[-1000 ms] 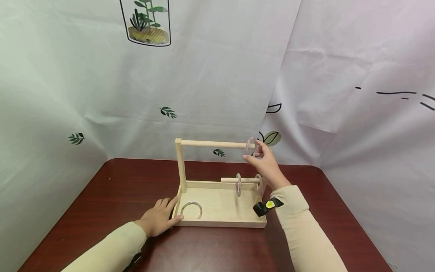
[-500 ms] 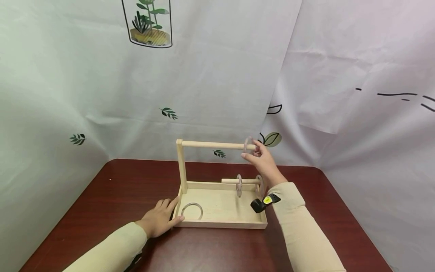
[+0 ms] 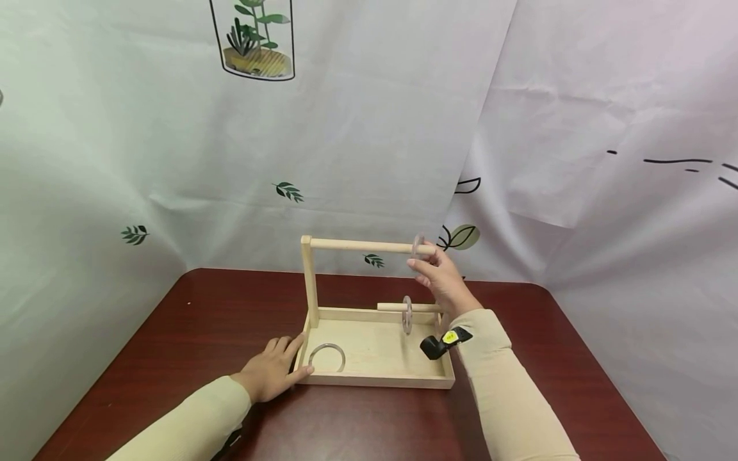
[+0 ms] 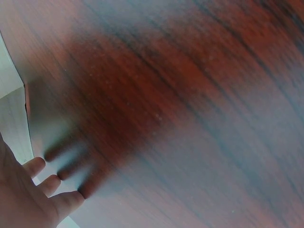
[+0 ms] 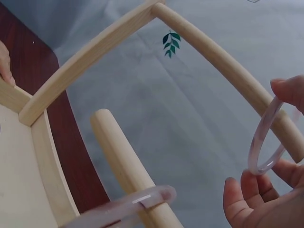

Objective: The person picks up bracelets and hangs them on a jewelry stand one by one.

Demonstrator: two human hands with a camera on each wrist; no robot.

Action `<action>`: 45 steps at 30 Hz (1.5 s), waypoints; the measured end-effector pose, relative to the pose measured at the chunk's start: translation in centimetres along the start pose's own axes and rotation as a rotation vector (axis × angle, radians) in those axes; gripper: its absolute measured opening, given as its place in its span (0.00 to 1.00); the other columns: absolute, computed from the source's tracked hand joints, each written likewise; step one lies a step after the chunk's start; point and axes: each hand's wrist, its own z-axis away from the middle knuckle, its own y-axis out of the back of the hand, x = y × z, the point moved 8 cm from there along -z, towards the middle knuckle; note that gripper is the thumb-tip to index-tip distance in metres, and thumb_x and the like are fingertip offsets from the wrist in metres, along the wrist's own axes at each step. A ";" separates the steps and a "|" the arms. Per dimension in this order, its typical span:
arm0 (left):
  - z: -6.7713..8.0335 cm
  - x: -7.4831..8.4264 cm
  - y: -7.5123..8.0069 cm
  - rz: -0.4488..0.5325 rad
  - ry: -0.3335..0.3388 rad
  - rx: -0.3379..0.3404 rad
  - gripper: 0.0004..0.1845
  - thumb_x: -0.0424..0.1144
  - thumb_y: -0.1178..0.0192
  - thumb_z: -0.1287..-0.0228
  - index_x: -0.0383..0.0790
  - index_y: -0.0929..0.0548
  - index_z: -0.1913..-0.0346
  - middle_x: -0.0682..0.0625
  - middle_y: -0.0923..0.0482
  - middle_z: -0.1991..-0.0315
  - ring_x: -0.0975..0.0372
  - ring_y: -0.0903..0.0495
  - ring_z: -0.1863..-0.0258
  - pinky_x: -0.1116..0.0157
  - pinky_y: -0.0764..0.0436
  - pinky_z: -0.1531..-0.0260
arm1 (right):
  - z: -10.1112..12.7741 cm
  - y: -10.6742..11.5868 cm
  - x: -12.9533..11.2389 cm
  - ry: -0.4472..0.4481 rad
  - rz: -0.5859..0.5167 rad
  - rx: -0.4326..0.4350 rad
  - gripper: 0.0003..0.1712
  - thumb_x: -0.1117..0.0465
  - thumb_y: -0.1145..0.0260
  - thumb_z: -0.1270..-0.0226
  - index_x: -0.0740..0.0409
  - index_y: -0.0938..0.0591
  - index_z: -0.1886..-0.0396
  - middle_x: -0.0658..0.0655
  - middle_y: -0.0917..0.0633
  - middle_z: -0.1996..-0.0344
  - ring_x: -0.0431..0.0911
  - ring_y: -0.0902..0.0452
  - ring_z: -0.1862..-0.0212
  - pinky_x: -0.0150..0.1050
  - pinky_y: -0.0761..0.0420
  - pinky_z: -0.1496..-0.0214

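My right hand (image 3: 441, 275) pinches a pale translucent bangle (image 5: 258, 142) between thumb and fingers. That bangle encircles the upper wooden bar (image 3: 363, 245) near its free right end. Another bangle (image 3: 407, 315) hangs on the shorter lower bar (image 3: 389, 307). Both bars belong to a light wooden stand with a tray base (image 3: 369, 349). A bangle (image 3: 327, 346) lies in the tray's front left corner. My left hand (image 3: 268, 371) rests on the tray's left edge, fingers spread and thumb over the front corner. The lower bar's right end is hidden behind my right wrist.
The stand sits on a dark red wooden table (image 3: 230, 314). A single upright post (image 3: 310, 282) carries the upper bar at the left. Behind the table hangs a white printed cloth (image 3: 375, 128). A black strap with a camera (image 3: 435, 347) is on my right wrist.
My right hand has moved the bangle left, from the tip of the upper bar a little further along it. My left hand stays on the tray edge.
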 end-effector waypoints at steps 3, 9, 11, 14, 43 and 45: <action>0.0 0.0 -0.1 -0.005 0.003 -0.002 0.42 0.65 0.52 0.33 0.40 0.43 0.26 0.36 0.35 0.38 0.42 0.38 0.36 0.45 0.25 0.53 | -0.2 -0.3 0.2 -0.007 -0.046 -0.016 0.38 0.66 0.41 0.33 0.59 0.43 0.26 0.53 0.35 0.51 0.49 0.37 0.40 0.53 0.37 0.34; -0.2 0.0 0.0 -0.001 -0.006 0.010 0.42 0.65 0.51 0.33 0.40 0.42 0.26 0.36 0.35 0.39 0.42 0.37 0.37 0.45 0.25 0.53 | -0.6 -0.9 1.0 -0.059 -0.181 -0.013 0.23 0.67 0.42 0.33 0.56 0.34 0.40 0.61 0.36 0.38 0.47 0.38 0.44 0.48 0.34 0.39; -0.2 0.1 0.1 0.004 -0.010 0.016 0.42 0.64 0.50 0.33 0.40 0.42 0.26 0.36 0.34 0.39 0.42 0.37 0.38 0.45 0.25 0.54 | -0.7 -1.1 1.3 -0.079 -0.208 -0.017 0.24 0.67 0.42 0.33 0.57 0.34 0.38 0.63 0.40 0.33 0.49 0.39 0.41 0.48 0.35 0.38; -0.2 0.1 0.1 0.002 -0.010 0.022 0.42 0.64 0.50 0.33 0.40 0.42 0.26 0.36 0.34 0.39 0.42 0.37 0.37 0.45 0.25 0.54 | -0.6 -1.4 1.5 -0.101 -0.234 -0.029 0.33 0.67 0.43 0.33 0.59 0.40 0.29 0.63 0.45 0.27 0.53 0.43 0.33 0.51 0.39 0.33; -0.3 -0.1 0.0 0.003 -0.006 0.028 0.42 0.65 0.51 0.34 0.41 0.42 0.26 0.36 0.34 0.40 0.41 0.36 0.38 0.44 0.24 0.55 | -1.1 -7.1 1.5 -0.112 -0.208 -0.168 0.38 0.67 0.42 0.34 0.61 0.44 0.26 0.64 0.43 0.28 0.54 0.41 0.33 0.45 0.32 0.42; -0.3 -0.2 0.0 0.002 0.000 0.023 0.42 0.65 0.51 0.33 0.41 0.42 0.26 0.36 0.34 0.39 0.41 0.36 0.38 0.44 0.25 0.55 | -1.0 -7.5 1.6 -0.119 -0.219 -0.170 0.38 0.68 0.43 0.34 0.61 0.44 0.26 0.64 0.41 0.28 0.54 0.40 0.34 0.44 0.32 0.43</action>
